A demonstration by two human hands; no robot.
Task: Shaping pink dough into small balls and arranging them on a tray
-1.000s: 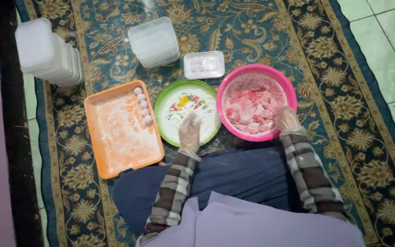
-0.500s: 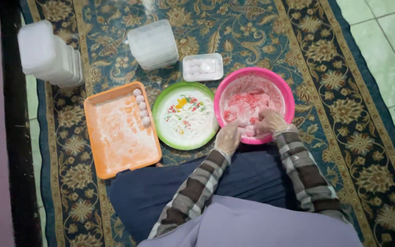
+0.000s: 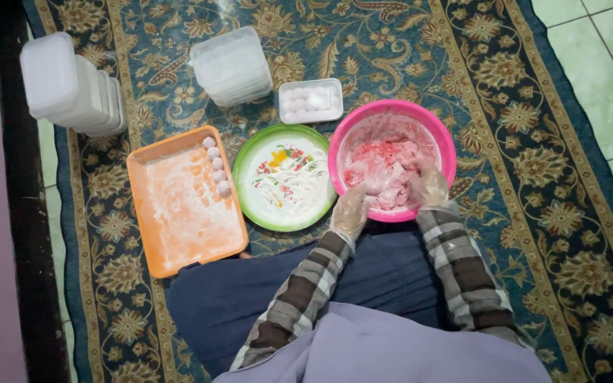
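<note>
A round pink bowl sits on the patterned carpet just in front of the person's knees, its rim touching the green-rimmed plate to its left. Its inner wall is dusted and smeared with white flour. Inside lies a heap of pink, lumpy dough, paler where flour clings to it and redder toward the middle, filling the lower half of the bowl. The left hand, in a thin clear glove, rests over the bowl's near-left rim with its fingers on the dough. The right hand, gloved the same way, is inside the bowl at the near-right side, pressed onto the dough.
</note>
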